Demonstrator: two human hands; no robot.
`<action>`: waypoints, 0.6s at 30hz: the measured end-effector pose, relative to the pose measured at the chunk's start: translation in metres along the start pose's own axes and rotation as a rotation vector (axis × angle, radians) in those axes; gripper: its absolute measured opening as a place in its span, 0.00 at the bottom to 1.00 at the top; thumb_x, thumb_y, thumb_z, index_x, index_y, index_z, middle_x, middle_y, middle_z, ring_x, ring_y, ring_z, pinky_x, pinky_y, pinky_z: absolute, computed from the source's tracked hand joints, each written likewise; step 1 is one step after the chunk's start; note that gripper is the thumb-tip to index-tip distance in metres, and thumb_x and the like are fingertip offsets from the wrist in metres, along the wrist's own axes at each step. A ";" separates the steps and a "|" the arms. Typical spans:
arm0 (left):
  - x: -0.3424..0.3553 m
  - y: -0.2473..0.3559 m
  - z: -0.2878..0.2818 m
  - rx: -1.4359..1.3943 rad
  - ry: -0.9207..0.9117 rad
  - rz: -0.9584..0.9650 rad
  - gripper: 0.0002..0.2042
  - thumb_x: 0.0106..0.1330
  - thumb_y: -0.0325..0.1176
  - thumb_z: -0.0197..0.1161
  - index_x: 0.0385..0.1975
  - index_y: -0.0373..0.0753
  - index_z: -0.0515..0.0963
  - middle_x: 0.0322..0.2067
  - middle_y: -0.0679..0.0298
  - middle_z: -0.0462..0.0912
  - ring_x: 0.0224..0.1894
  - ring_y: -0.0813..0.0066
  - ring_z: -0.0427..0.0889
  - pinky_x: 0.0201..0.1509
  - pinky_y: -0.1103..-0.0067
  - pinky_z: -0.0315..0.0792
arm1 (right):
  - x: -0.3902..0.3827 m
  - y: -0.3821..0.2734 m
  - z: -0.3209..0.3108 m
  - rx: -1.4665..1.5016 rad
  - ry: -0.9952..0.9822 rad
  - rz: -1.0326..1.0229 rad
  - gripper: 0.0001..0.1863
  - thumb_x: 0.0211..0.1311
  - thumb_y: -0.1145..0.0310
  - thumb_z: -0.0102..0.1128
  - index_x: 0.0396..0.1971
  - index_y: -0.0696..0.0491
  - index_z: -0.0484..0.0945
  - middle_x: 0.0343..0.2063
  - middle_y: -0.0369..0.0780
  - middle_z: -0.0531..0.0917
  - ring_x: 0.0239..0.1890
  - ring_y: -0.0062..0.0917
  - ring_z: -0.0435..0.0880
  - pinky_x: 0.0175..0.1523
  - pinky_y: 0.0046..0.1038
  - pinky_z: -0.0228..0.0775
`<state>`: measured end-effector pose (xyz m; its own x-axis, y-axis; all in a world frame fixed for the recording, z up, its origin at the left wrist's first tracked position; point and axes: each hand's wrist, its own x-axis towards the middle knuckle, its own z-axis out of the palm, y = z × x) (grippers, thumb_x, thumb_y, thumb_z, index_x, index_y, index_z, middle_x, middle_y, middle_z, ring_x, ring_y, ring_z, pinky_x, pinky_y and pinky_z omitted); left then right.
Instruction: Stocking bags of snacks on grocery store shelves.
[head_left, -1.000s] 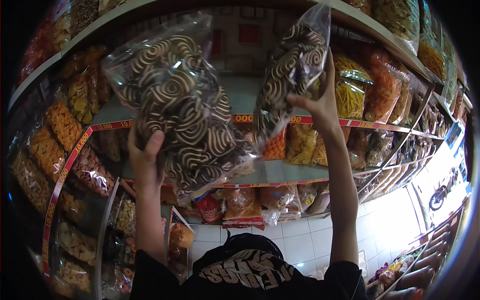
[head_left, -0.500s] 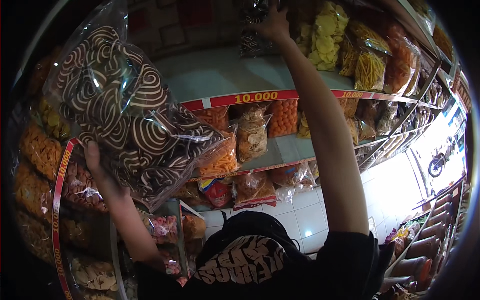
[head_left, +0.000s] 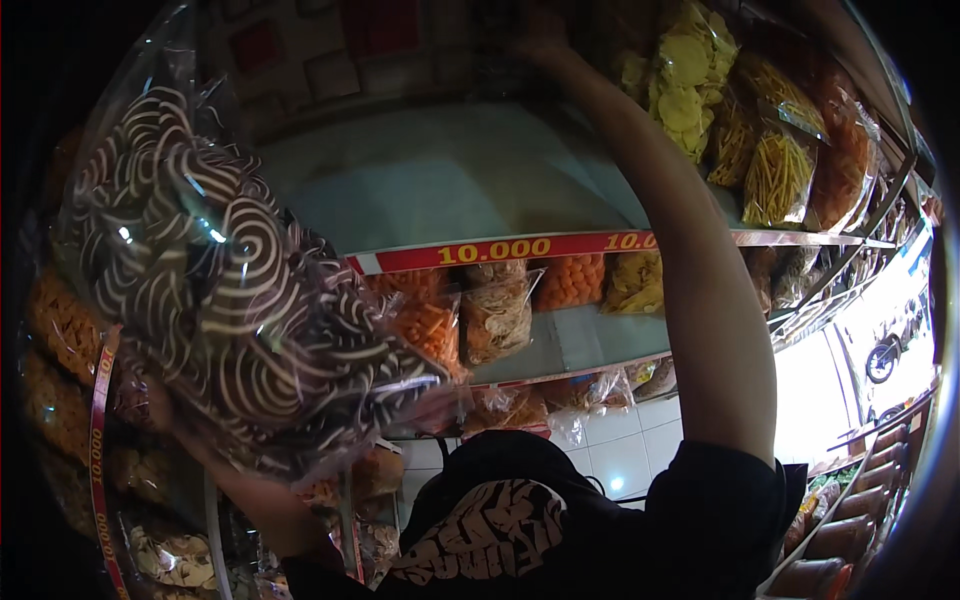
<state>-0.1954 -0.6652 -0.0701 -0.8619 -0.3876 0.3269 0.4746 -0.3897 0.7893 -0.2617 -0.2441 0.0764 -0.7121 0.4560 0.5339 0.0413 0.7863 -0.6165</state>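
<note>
A big clear plastic bag of dark-and-white spiral crackers fills the left side of the view. My left hand bears it from its lower left; the fingers are mostly hidden by the bag and blurred. My right hand reaches far up over the top shelf, into deep shade at the back. Its fingers are too dark to make out, and so is whatever lies against them.
To the right of my right arm stand bags of yellow chips and yellow sticks. Orange snacks fill bags on the shelf below, behind a red label strip. Large jars line the lower right, near a bright doorway.
The spiral cracker bag has shifted left and slightly down in view with my left hand. My right hand has gone into shadow, and the smaller spiral bag by it is hard to see now.
</note>
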 end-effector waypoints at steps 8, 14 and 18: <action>-0.009 -0.002 0.011 0.041 0.027 0.013 0.30 0.65 0.48 0.53 0.62 0.36 0.60 0.60 0.59 0.64 0.60 0.67 0.66 0.62 0.72 0.59 | 0.096 0.104 0.053 -0.728 0.302 -0.500 0.41 0.60 0.50 0.49 0.68 0.45 0.41 0.67 0.56 0.43 0.69 0.50 0.37 0.69 0.44 0.35; -0.014 -0.005 0.013 0.042 0.028 0.021 0.29 0.65 0.47 0.53 0.62 0.35 0.60 0.61 0.59 0.64 0.60 0.67 0.66 0.62 0.73 0.59 | 0.024 0.048 0.019 -0.869 -0.114 -0.362 0.38 0.63 0.53 0.49 0.67 0.54 0.47 0.66 0.57 0.42 0.68 0.52 0.39 0.69 0.45 0.34; -0.019 -0.001 0.026 0.007 -0.028 0.020 0.29 0.66 0.47 0.52 0.62 0.35 0.60 0.61 0.59 0.64 0.60 0.68 0.66 0.62 0.73 0.60 | 0.062 0.071 0.033 -0.752 -0.353 -0.233 0.42 0.48 0.47 0.64 0.62 0.49 0.62 0.52 0.57 0.70 0.56 0.51 0.69 0.58 0.42 0.66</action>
<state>-0.1836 -0.6355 -0.0632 -0.8572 -0.3713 0.3569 0.4903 -0.3764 0.7861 -0.3257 -0.1736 0.0463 -0.9312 0.1907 0.3108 0.2315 0.9677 0.0999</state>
